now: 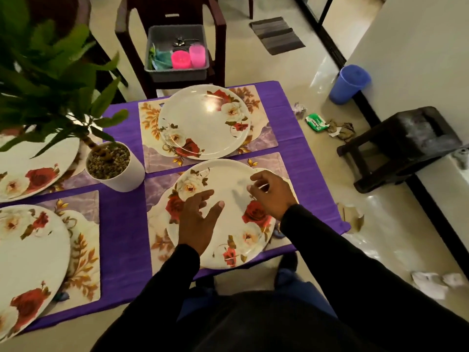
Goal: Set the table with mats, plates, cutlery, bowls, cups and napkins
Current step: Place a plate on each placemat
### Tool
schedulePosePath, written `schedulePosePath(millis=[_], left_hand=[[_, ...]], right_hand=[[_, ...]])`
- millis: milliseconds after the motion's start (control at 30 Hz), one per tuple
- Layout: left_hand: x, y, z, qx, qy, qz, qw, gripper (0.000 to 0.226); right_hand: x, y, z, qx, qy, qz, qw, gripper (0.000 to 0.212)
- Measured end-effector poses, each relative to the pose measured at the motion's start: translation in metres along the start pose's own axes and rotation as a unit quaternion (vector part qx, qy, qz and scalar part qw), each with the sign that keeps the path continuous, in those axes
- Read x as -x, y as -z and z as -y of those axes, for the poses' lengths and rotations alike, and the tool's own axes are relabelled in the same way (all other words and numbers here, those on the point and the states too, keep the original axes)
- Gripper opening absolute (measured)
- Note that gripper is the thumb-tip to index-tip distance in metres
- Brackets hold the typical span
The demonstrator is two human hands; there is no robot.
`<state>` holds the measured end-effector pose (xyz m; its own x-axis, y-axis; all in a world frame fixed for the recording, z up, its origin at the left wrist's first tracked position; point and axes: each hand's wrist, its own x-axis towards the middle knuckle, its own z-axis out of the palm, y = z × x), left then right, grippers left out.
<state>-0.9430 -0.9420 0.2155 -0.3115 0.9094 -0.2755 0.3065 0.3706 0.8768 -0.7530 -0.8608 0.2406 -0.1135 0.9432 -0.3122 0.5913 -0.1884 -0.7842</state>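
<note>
A white plate with red roses (pixel 228 189) lies on a floral mat (pixel 157 189) at the near right of the purple table. My left hand (pixel 196 222) hovers over its left part with fingers straight and spread. My right hand (pixel 272 193) is above the plate's right rim, fingers loosely curled, holding nothing that I can see. A second plate (pixel 203 118) sits on its mat (pixel 148 118) beyond. Two more plates (pixel 30 250) (pixel 38 163) lie on mats at the left. A grey tub (pixel 200 69) on a chair holds pink cups (pixel 197 55), cutlery and cloths.
A white pot with a green plant (pixel 127 177) stands mid-table, leaves reaching over the left. A dark chair (pixel 218 26) stands behind the table. On the floor at the right are a dark stool (pixel 401 146), a blue cup (pixel 349 85), wrappers and paper scraps.
</note>
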Motion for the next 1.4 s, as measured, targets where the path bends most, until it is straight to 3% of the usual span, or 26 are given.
schedulePosePath(millis=[233, 433, 600, 767, 900, 1067, 1400], left_hand=[[0.0, -0.11, -0.053, -0.034, 0.031, -0.002, 0.999, 0.037], [0.011, -0.216, -0.109, -0.047, 0.02, 0.037, 0.998, 0.046], [0.006, -0.237, -0.137, -0.068, -0.009, 0.004, 0.998, 0.049], [-0.029, -0.256, -0.144, -0.076, -0.019, 0.011, 0.997, 0.05], [-0.061, -0.286, -0.164, -0.068, -0.006, -0.005, 0.998, 0.052], [-0.089, -0.347, -0.204, -0.04, -0.029, -0.021, 0.999, 0.049], [-0.174, -0.487, -0.289, 0.012, 0.044, -0.037, 0.998, 0.045]], right_hand=[[-0.031, 0.086, -0.071, -0.034, 0.027, 0.072, 0.996, 0.018], [-0.05, 0.16, -0.124, -0.014, 0.024, 0.075, 0.997, 0.023], [-0.074, 0.182, -0.117, -0.012, 0.052, 0.099, 0.994, 0.024], [-0.1, 0.22, -0.115, -0.003, 0.05, 0.045, 0.998, 0.019], [-0.121, 0.261, -0.128, 0.029, 0.049, 0.066, 0.996, 0.021], [-0.177, 0.323, -0.144, 0.031, 0.05, 0.071, 0.996, 0.023], [-0.33, 0.436, -0.172, 0.041, 0.102, 0.135, 0.985, 0.019]])
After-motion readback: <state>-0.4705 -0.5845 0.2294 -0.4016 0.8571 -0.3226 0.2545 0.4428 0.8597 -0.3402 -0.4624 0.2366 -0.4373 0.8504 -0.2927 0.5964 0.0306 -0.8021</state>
